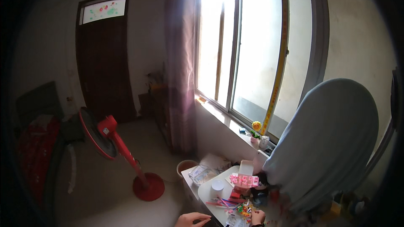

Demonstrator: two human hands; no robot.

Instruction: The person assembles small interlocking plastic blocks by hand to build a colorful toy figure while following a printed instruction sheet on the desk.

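Note:
My left hand is at the lower edge, just off the near left side of the white table. Its fingers stretch to the right with the thumb a little below them, and nothing shows in it. Over the table my right hand has its fingers bent down at a heap of small multicoloured beads. What its fingertips hold, if anything, is too small to tell. Thin pink and blue sticks lie left of the beads. Clear plastic packaging lies between my hands.
Behind the beads stand a clock with pink digits and a white round lid or tub. A grey cloth cover rises at right. Sunflower ornament on the sill; red standing fan and bucket at left.

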